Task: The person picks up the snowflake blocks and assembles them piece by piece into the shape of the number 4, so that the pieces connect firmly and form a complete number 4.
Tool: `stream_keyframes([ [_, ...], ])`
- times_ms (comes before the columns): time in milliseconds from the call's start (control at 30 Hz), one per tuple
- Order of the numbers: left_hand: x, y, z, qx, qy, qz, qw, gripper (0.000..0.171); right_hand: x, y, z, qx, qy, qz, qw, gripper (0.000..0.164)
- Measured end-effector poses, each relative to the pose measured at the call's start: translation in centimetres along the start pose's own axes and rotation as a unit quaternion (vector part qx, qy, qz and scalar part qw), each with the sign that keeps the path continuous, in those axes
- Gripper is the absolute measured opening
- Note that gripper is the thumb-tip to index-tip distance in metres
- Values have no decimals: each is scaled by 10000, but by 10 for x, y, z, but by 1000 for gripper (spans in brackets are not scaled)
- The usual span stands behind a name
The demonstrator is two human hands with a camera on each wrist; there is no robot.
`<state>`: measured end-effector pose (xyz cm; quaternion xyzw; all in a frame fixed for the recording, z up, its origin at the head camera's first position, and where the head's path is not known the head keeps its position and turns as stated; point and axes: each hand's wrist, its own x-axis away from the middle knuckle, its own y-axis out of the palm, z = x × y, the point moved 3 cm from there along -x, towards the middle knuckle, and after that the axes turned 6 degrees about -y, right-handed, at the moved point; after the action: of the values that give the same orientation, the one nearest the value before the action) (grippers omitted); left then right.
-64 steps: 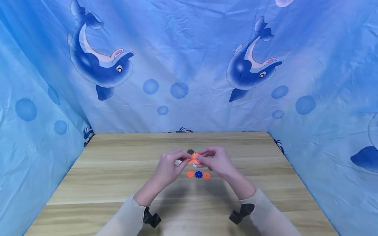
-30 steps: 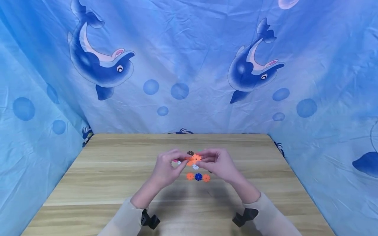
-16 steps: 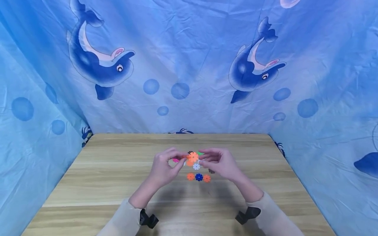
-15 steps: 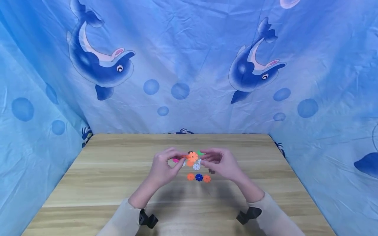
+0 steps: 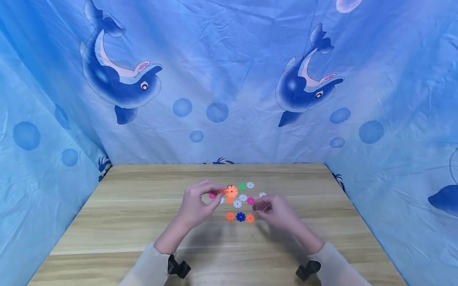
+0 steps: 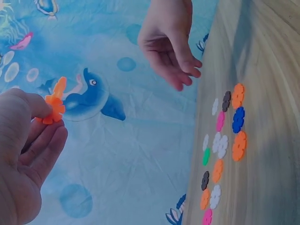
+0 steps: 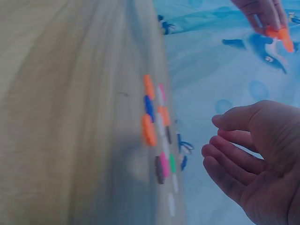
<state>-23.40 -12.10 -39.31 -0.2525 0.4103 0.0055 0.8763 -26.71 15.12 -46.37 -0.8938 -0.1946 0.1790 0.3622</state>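
Note:
Thumb and fingers of my left hand (image 5: pixel 200 202) pinch a pair of joined orange notched plastic discs (image 5: pixel 231 191), raised over the table. One disc faces the head camera; the other meets it at an angle, as the left wrist view shows. My right hand (image 5: pixel 277 212) hovers at the right of the loose discs with relaxed, slightly bent fingers and nothing in them. A brown disc (image 6: pixel 227 101) lies on the table near it, partly covered by the fingertips in the head view. A pink disc (image 5: pixel 251 201) lies beside that one.
Toward the front, an orange disc (image 5: pixel 230 216), a blue disc (image 5: pixel 241 217) and another orange disc (image 5: pixel 250 218) form a row. Behind them lie several white discs, including this white disc (image 5: pixel 237 203), and a green disc (image 5: pixel 242 186). A blue dolphin curtain (image 5: pixel 236 79) encloses the wooden table (image 5: pixel 143 222).
My right hand has let go of the orange discs and moved right and toward the person. My left hand keeps them and has drifted slightly left.

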Motion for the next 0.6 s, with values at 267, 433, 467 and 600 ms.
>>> stream_keyframes([
  [267,2,2,0,0,37,-121,9999,17,3,19,11,543,-30,-269,9982,22],
  [433,4,2,0,-29,20,-152,9999,16,2,30,13,1032,-317,-325,9936,23],
  [467,4,3,-1,-44,11,-164,9999,17,2,32,13,1149,-382,-343,9920,23],
  [600,5,3,-2,-103,-51,-198,9997,18,0,38,11,1309,-582,-463,9886,23],
])
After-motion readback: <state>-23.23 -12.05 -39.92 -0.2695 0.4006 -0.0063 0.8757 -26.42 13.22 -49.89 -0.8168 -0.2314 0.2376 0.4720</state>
